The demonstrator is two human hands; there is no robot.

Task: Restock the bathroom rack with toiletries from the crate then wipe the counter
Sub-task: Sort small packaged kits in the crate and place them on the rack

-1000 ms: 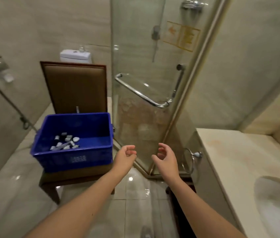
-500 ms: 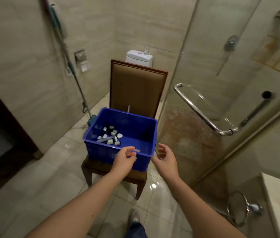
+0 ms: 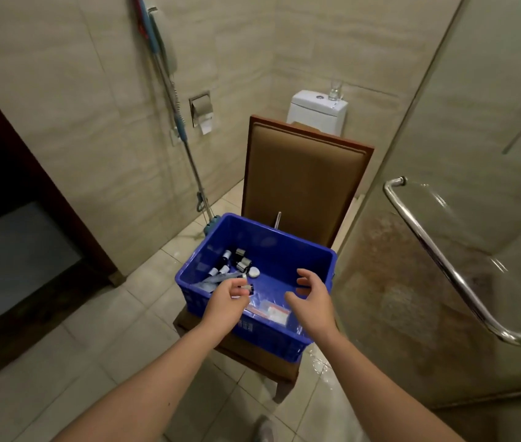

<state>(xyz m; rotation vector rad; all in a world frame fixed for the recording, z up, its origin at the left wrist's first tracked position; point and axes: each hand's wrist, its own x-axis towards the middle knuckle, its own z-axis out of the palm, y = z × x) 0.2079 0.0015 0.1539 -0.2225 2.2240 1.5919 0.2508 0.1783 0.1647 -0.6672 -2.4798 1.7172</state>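
Crate (image 3: 297,256), one, on one chair (image 3: 303,180), beneath left hand (image 3: 225,306) and right hand (image 3: 315,304).

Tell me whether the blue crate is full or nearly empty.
Nearly empty: the blue crate holds only a few small bottles at its left end and a flat packet; much bare floor shows.

The crate (image 3: 271,247) is showing smooth blue plastic, the chair (image 3: 303,180) matt brown padding framed in wood; the door handle (image 3: 453,275) is gleaming polished metal, the floor (image 3: 61,362) glossy tile.
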